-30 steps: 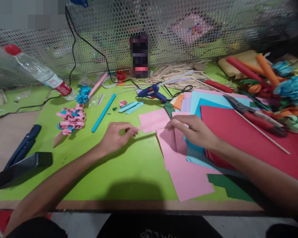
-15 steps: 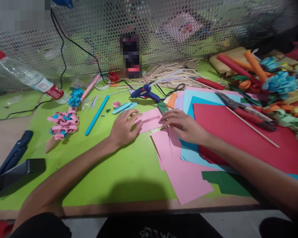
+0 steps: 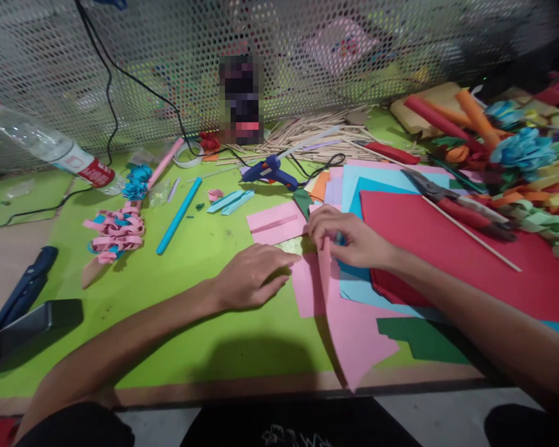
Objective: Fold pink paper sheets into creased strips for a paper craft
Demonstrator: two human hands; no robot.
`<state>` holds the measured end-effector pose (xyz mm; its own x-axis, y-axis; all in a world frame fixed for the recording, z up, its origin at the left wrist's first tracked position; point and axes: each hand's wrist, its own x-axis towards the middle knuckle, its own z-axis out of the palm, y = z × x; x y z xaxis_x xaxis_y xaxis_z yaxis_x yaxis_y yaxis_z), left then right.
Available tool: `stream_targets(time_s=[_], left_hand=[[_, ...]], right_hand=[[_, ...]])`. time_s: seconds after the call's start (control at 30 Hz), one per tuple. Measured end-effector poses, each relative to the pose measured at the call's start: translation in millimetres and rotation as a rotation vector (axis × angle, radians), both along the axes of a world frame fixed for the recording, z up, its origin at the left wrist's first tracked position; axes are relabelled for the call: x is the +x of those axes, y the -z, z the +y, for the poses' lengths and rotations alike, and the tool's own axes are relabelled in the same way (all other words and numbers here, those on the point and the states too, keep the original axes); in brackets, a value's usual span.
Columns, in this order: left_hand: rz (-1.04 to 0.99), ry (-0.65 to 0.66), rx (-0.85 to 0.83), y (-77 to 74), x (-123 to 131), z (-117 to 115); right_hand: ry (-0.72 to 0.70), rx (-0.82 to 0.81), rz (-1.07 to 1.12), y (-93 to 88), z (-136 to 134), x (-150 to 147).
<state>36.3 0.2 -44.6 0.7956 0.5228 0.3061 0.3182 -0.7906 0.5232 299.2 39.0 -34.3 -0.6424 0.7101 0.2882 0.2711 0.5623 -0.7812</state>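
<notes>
My left hand (image 3: 254,277) lies flat on the green table (image 3: 205,323), fingers stretched toward the left edge of a pink paper sheet (image 3: 349,316). My right hand (image 3: 349,239) pinches the top of that pink sheet near its fold, lifting it slightly. A smaller folded pink piece (image 3: 274,222) lies just behind both hands. Beneath the right hand are light blue sheets (image 3: 358,288) and a big red sheet (image 3: 456,254).
A blue glue gun (image 3: 272,174), wooden sticks (image 3: 317,133), red-handled scissors (image 3: 456,202), paper flowers (image 3: 522,152), a plastic bottle (image 3: 51,149), a pink-and-blue paper chain (image 3: 114,230), a blue tube (image 3: 179,214) and a dark stapler (image 3: 23,323) surround the work spot. Mesh fence behind.
Both hands left the small folded pink piece and came nearer to me. The left hand now rests flat; the right hand has taken hold of the larger pink sheet.
</notes>
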Motion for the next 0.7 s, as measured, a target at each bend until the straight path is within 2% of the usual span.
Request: stream_targets(time_s=[0.13,0.2,0.33,0.4,0.47,0.57,0.7], left_hand=[[0.117,0.233,0.254,6.9,-5.4,0.0],[0.134,0.237,0.341,8.4,-11.2,-3.2],[0.121,0.158,0.437,7.0,-21.9,-12.3],[0.116,0.168,0.426,4.9,-22.8,-14.9],[0.126,0.230,0.391,3.0,-20.6,-15.4],[0.161,0.302,0.364,1.9,-15.0,-15.1],[0.151,0.271,0.416,3.3,-8.3,-19.4]], right_hand=[[0.001,-0.267,0.202,3.3,6.9,10.6],[0.002,-0.336,0.272,6.4,8.7,12.8],[0.019,-0.362,0.313,8.8,9.2,11.4],[0.025,-0.356,0.303,7.9,8.2,9.9],[0.023,-0.316,0.255,6.5,5.5,7.7],[0.012,-0.172,0.103,5.4,-3.9,0.2],[0.041,-0.003,-0.152,9.1,-20.6,-19.3]])
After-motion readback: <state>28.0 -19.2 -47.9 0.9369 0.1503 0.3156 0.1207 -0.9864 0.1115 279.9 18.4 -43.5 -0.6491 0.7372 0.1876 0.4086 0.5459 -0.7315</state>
